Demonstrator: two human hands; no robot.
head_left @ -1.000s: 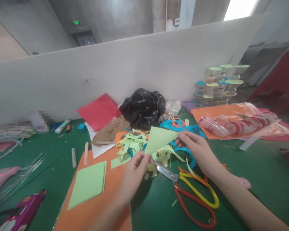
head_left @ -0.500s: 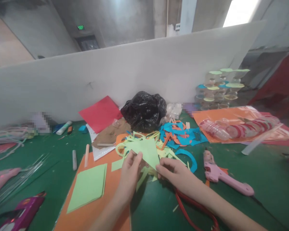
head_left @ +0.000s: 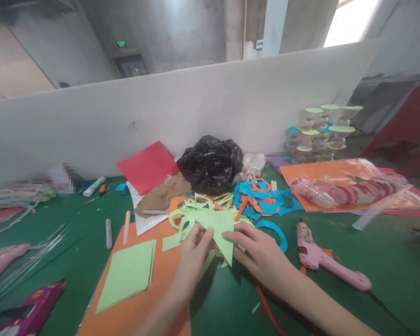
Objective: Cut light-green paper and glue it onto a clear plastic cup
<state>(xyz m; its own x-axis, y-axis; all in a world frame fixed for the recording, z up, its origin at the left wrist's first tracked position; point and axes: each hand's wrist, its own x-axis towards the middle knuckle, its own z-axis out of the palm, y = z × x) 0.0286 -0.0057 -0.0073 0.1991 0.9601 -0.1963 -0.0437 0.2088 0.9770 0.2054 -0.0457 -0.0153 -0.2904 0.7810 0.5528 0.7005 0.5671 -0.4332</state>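
Note:
A light green paper (head_left: 219, 223), folded to a triangle with one point hanging down, is held up between both hands. My left hand (head_left: 198, 245) is closed on its left edge, thumb in front. On the right side, my right hand (head_left: 250, 245) pinches the sheet between thumb and fingers. Behind the paper lies a heap of pale green and yellow paper strips (head_left: 192, 205). A stack of green paper squares (head_left: 128, 275) rests on an orange sheet (head_left: 163, 301) to the left. Red-handled scissors (head_left: 268, 310) lie partly hidden under my right forearm.
A pink glue gun (head_left: 331, 263) lies at right, another pink glue gun (head_left: 9, 261) at left. Behind are a black plastic bag (head_left: 212, 163), blue paper scraps (head_left: 283, 198) and a stack of cut bottle pieces (head_left: 322, 135). A white board (head_left: 161, 109) closes off the back.
The green paper has turned so that a point now hangs downward. My right hand has shifted its grip from the lower corner to higher up the right edge.

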